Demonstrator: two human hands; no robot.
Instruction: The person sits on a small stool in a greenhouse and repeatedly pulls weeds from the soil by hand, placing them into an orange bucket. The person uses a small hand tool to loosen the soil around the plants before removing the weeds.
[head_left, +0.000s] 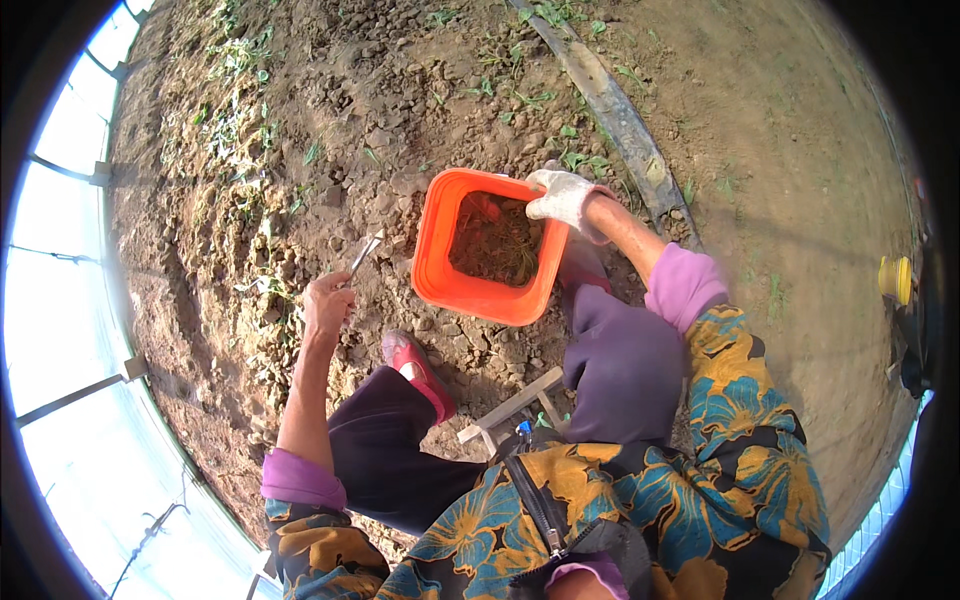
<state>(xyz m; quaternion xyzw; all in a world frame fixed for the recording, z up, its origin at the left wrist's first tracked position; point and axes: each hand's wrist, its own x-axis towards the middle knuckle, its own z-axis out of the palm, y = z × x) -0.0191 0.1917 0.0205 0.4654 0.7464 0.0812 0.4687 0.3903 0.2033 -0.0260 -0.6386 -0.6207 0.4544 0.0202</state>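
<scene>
My bare left hand (328, 304) holds a small metal hand tool (365, 253) with a flared, pale tip pointing up and right over the soil. My right hand (564, 199), in a whitish work glove, grips the upper right rim of an orange plastic bucket (480, 304), square with rounded corners. Inside the bucket lie soil-coloured matter and stringy plant bits (510, 240). The bucket is between my hands, in front of my feet, its opening facing me. My left hand is apart from it.
Cloddy soil (360, 150) with scattered green weeds (236, 56) surrounds the bucket. A flat dark strip (615, 112) runs along the upper right. A wooden frame (517, 405) stands between my legs. Plastic sheeting (60, 300) borders the left. A yellow object (895, 280) is far right.
</scene>
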